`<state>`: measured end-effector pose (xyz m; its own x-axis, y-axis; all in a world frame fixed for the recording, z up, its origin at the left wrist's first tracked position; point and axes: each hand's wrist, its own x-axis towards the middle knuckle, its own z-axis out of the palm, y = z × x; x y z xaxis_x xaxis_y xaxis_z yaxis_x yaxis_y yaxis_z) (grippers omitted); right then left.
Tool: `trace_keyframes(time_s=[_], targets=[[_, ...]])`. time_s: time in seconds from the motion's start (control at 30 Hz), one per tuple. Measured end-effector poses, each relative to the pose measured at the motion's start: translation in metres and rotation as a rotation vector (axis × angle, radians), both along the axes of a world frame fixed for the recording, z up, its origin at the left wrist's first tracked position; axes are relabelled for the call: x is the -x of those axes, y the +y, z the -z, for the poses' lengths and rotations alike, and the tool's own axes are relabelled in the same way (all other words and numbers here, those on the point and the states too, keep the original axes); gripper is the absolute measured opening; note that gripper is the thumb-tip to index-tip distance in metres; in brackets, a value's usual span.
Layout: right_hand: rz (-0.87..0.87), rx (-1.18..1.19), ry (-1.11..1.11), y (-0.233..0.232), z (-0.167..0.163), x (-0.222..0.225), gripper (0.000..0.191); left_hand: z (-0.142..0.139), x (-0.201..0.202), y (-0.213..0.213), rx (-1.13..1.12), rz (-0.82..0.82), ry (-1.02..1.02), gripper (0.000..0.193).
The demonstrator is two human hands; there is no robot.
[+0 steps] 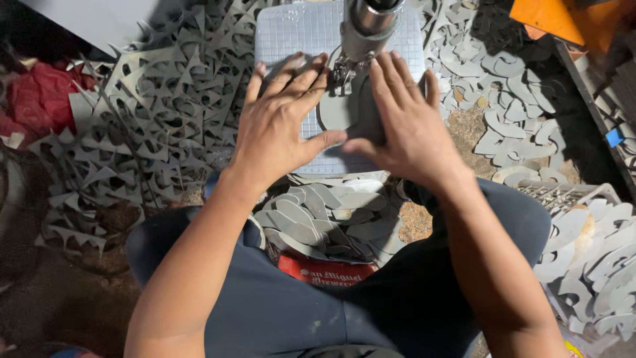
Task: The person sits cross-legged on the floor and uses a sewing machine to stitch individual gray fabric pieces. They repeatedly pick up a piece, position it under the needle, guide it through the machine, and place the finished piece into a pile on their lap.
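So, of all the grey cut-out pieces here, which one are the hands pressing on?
The grey piece lying flat on the gridded mat, under the machine's needle foot. The left hand and right hand flank it; the others lie in loose heaps.

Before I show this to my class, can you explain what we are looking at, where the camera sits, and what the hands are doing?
The camera sits on a seated person's head, looking down. The left hand and right hand press flat on a grey piece lying on the gridded plate of a sewing machine, under its metal head. Neither hand grips anything. Cut grey pieces are piled by the lap, more fill a crate on the right, and leftover offcuts lie on the left.
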<state>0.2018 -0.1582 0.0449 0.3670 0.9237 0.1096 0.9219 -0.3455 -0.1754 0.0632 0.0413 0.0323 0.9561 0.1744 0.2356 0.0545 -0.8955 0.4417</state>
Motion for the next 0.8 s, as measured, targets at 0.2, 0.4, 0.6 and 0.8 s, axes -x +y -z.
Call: trace_keyframes(time_s=[0.2, 0.4, 0.6, 0.8], targets=[[0.045, 0.056, 0.093, -0.0132, -0.0105, -0.0084, 0.061, 0.0014, 0.0013, -0.0052, 0.004, -0.032, -0.035, 0.083], [0.035, -0.002, 0.087, -0.0103, -0.0082, -0.0081, 0.056, 0.003, 0.0006, -0.0062, 0.06, -0.058, -0.065, 0.078], [0.043, -0.005, 0.077, -0.0101, -0.0086, -0.008, 0.057, 0.0018, 0.0007, -0.005, 0.068, -0.034, -0.097, 0.076], [0.044, -0.044, 0.109, -0.0107, -0.0067, -0.0083, 0.058, 0.0051, -0.0018, -0.0016, 0.023, -0.016, -0.076, 0.071]])
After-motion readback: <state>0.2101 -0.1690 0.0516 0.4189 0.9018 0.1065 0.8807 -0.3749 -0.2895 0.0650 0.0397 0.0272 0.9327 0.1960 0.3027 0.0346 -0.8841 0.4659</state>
